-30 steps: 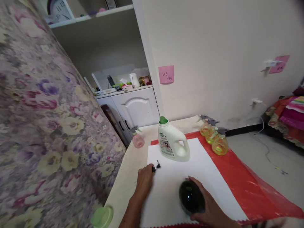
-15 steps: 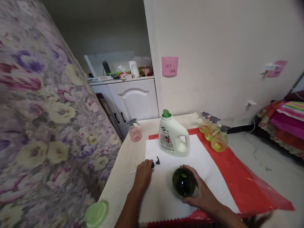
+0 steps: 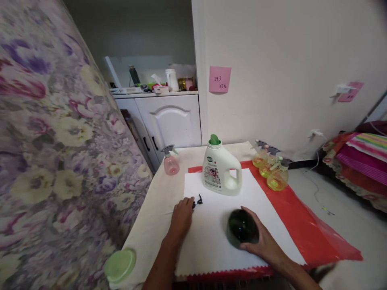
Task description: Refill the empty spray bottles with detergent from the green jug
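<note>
My left hand [image 3: 183, 213] is closed on a black pump head [image 3: 198, 201], low over the white sheet. The pump's nozzle pokes out past my fingertips, and a thin pale tube shows on the other side of the hand. At the right, my right hand [image 3: 260, 237] wraps thumb and fingers round the side of a dark green round bottle [image 3: 241, 227]. Whether the bottle rests on the sheet or is slightly raised, I cannot tell. Behind both hands stands a large pale green detergent jug [image 3: 222, 171] with a handle and a green spout in its neck.
A pink spray bottle [image 3: 171, 164] stands at the back left of the table. Several yellow spray bottles [image 3: 276, 177] stand at the back right on red plastic sheeting [image 3: 298, 219]. A light green lid [image 3: 120, 265] lies at the near left corner. A floral curtain [image 3: 66, 153] hangs along the left.
The green bottle has moved a little to the right in my right hand. My left hand keeps hold of the pump head in nearly the same place. The view has shifted slightly.
</note>
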Available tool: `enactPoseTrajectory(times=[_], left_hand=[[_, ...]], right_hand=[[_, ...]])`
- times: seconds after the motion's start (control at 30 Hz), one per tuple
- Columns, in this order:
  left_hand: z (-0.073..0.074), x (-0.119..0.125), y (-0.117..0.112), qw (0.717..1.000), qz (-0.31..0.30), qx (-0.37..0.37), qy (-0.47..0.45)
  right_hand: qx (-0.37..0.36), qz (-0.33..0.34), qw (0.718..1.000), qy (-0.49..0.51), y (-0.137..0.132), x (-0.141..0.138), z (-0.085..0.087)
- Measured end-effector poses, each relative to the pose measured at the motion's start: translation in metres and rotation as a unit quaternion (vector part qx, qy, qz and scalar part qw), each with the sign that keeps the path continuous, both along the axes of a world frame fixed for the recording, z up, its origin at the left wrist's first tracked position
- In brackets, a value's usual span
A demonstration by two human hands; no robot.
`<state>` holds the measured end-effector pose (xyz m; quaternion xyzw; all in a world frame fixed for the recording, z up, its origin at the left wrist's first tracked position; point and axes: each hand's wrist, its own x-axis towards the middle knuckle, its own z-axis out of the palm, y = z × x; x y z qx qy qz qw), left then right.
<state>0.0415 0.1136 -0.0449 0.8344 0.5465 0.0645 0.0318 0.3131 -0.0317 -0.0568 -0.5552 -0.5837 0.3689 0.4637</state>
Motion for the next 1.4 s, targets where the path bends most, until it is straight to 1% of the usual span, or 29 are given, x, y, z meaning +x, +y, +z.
enactPoseTrajectory(times=[0.07, 0.13, 0.23, 0.3, 0.4, 0.47, 0.53, 0.6, 0.7, 0.77, 0.87, 0.97, 1.07, 1.2, 1.3, 1.4], left_hand=[[0.0, 0.0, -0.001, 1.0, 0.002, 0.0, -0.003], [-0.001, 0.0, -0.002, 1.0, 0.004, 0.001, -0.004], [-0.003, -0.002, -0.003, 1.0, 0.01, 0.007, -0.004], [-0.004, -0.003, -0.003, 1.0, 0.011, 0.012, -0.004], [-0.006, -0.004, -0.003, 1.0, 0.01, 0.019, -0.005], [-0.005, -0.004, -0.003, 1.0, 0.009, 0.024, -0.006], [-0.004, -0.005, -0.004, 0.999, 0.009, 0.032, -0.009], [-0.004, -0.006, -0.005, 0.999, 0.009, 0.041, -0.012], [-0.007, -0.007, -0.008, 0.997, 0.004, 0.079, -0.027], [-0.009, -0.005, -0.012, 0.993, -0.008, 0.112, -0.042], [-0.014, 0.001, -0.02, 0.989, -0.032, 0.137, -0.053], [-0.02, 0.006, -0.027, 0.988, -0.049, 0.139, -0.048], [-0.027, 0.005, -0.031, 0.985, -0.07, 0.153, -0.03], [-0.035, -0.002, -0.03, 0.978, -0.098, 0.185, -0.009], [-0.035, -0.004, -0.03, 0.976, -0.105, 0.192, -0.009], [-0.035, 0.001, -0.032, 0.976, -0.104, 0.193, -0.014]], right_hand=[[0.014, -0.01, 1.0, 0.007, 0.002, -0.002, 0.003], [0.03, -0.009, 0.999, 0.012, 0.009, -0.01, 0.01], [0.045, 0.018, 0.999, 0.007, 0.021, -0.027, 0.017], [0.044, 0.034, 0.998, -0.003, 0.028, -0.037, 0.015], [0.036, 0.035, 0.999, -0.012, 0.032, -0.045, 0.004], [0.031, 0.032, 0.999, -0.006, 0.03, -0.045, -0.003], [0.027, 0.034, 0.999, -0.006, 0.025, -0.04, -0.007], [0.03, 0.034, 0.998, -0.033, 0.017, -0.031, -0.008], [0.037, 0.006, 0.991, -0.129, 0.0, -0.009, -0.01], [0.039, -0.034, 0.974, -0.221, -0.01, 0.007, -0.014], [0.034, -0.084, 0.935, -0.342, -0.016, 0.027, -0.028], [0.029, -0.094, 0.906, -0.411, -0.016, 0.036, -0.041], [0.028, -0.09, 0.891, -0.443, -0.014, 0.037, -0.047], [0.037, -0.089, 0.886, -0.454, -0.016, 0.04, -0.049], [0.043, -0.101, 0.885, -0.453, -0.016, 0.045, -0.049], [0.043, -0.113, 0.881, -0.457, -0.006, 0.049, -0.045]])
